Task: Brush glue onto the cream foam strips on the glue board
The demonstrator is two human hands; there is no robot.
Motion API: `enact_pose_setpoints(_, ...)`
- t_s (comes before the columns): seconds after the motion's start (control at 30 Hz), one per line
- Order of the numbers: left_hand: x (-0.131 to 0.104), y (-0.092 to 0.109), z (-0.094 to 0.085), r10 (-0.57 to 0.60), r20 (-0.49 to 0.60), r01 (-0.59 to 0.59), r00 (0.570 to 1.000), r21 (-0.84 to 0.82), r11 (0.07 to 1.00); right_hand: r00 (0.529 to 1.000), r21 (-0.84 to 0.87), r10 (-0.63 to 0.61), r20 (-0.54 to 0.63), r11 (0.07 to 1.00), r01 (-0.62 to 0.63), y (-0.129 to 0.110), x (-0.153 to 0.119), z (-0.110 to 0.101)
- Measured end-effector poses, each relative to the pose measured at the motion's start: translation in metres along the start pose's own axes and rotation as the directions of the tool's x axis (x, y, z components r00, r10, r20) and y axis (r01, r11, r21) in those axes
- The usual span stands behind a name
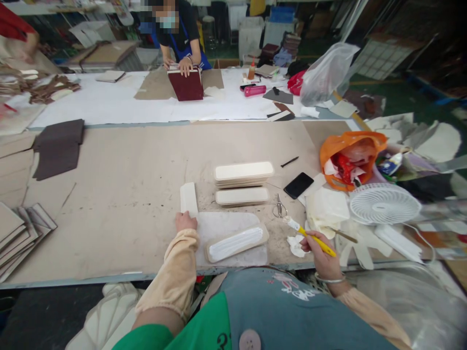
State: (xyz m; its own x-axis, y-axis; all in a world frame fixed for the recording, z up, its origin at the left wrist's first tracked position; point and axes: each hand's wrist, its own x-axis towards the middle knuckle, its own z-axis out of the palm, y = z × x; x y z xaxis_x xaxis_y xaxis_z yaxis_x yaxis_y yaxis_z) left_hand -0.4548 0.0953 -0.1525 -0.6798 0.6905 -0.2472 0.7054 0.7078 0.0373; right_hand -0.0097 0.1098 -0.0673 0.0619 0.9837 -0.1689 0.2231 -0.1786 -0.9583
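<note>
My left hand (186, 221) is closed on the near end of a pale strip (188, 195) that lies on the table. Between my hands, a long rounded piece (236, 243) with a white, wet-looking top rests on a pale sheet (226, 221). In my right hand (323, 253) is a yellow-handled brush (316, 239), its whitish bristles pointing left, near a pair of scissors (279, 208). Beyond the sheet are two stacks of similar rounded pieces, a taller far stack (243, 171) and a lower near stack (241, 196). Crumpled white paper (296, 246) sits under the brush.
A black phone (298, 185), a dark pen (289, 162), an orange bag (350, 158), a white tub (327, 206) and a white fan (385, 204) are at the right. Folded boards (22, 233) lie at the left. Across the table a person holds a dark red case (186, 86).
</note>
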Motion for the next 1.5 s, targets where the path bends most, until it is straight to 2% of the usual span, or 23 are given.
enact_pose_setpoints(0.3,0.003,-0.005,-0.001,-0.036,-0.017,0.035,0.999,-0.088,0.996,1.0,0.003,0.004,0.009,1.0,-0.004,-0.001,-0.006,-0.005)
enact_pose_setpoints(0.53,-0.003,0.0,-0.008,-0.092,0.036,0.096,0.995,-0.154,0.983,1.0,0.032,0.02,0.001,0.999,-0.02,0.0,-0.008,-0.011)
enact_pose_setpoints(0.77,-0.009,-0.017,-0.016,-0.126,0.072,0.134,0.989,-0.121,0.983,0.999,0.042,0.031,-0.009,0.999,-0.031,0.005,-0.01,-0.017)
enact_pose_setpoints(1.1,-0.009,-0.023,-0.023,-0.072,0.086,0.077,0.994,-0.057,0.995,0.999,0.062,0.048,-0.018,0.997,-0.047,0.002,-0.004,-0.014)
enact_pose_setpoints(1.27,-0.016,-0.017,-0.029,-0.053,0.036,0.055,0.998,-0.084,0.995,0.999,0.075,0.031,0.017,0.997,-0.032,0.004,-0.005,-0.02)
enact_pose_setpoints(1.37,-0.026,-0.013,-0.039,-0.004,-0.019,0.002,1.0,-0.147,0.989,1.0,0.079,0.015,0.021,0.997,-0.017,0.006,-0.005,-0.024)
enact_pose_setpoints(1.5,-0.047,-0.011,-0.061,0.097,-0.082,-0.115,0.992,-0.263,0.958,0.999,0.102,-0.035,-0.016,0.994,0.037,0.008,-0.005,-0.025)
